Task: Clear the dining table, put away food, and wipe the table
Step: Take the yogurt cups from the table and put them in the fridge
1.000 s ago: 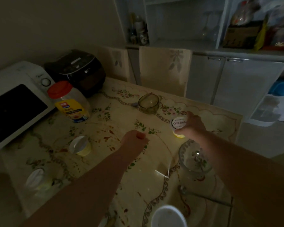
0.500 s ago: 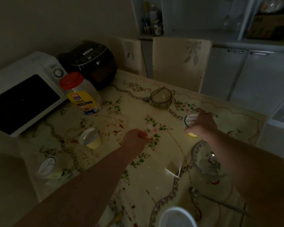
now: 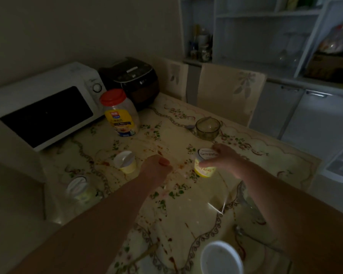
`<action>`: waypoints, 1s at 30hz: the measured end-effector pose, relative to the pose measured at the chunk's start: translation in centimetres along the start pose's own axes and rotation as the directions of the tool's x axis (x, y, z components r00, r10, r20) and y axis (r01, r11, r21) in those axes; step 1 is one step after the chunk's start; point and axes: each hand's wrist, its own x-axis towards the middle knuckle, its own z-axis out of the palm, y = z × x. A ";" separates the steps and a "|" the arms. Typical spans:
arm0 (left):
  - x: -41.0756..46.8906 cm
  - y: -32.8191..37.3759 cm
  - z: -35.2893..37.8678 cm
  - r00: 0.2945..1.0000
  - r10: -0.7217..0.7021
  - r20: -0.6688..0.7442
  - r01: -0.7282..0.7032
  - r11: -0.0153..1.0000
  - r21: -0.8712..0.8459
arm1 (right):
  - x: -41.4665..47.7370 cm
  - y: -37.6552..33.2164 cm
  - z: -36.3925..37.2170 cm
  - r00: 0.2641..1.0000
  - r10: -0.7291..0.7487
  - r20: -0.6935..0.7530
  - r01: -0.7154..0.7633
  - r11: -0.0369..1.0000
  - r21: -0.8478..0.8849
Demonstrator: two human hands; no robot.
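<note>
Dim frame — right hand [image 3: 225, 161], fingers wrapped round the yellow yogurt cup [image 3: 204, 170] at mid-desk [image 3: 186, 210], near the glass mug [image 3: 208, 126]. Left hand [image 3: 155, 169] — clenched fist, nothing visible inside.

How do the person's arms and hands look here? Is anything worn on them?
The left forearm and right forearm are bare, with no sleeve in view. No glove, watch or bracelet shows on the left hand or right hand. The light is too dim to rule out a thin ring.
</note>
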 end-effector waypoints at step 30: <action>-0.2 -26.2 -23.8 0.915 -0.272 -0.298 0.229 0.958 -0.170 | -6.8 -13.8 27.1 0.991 -0.129 0.044 0.129 0.992 0.003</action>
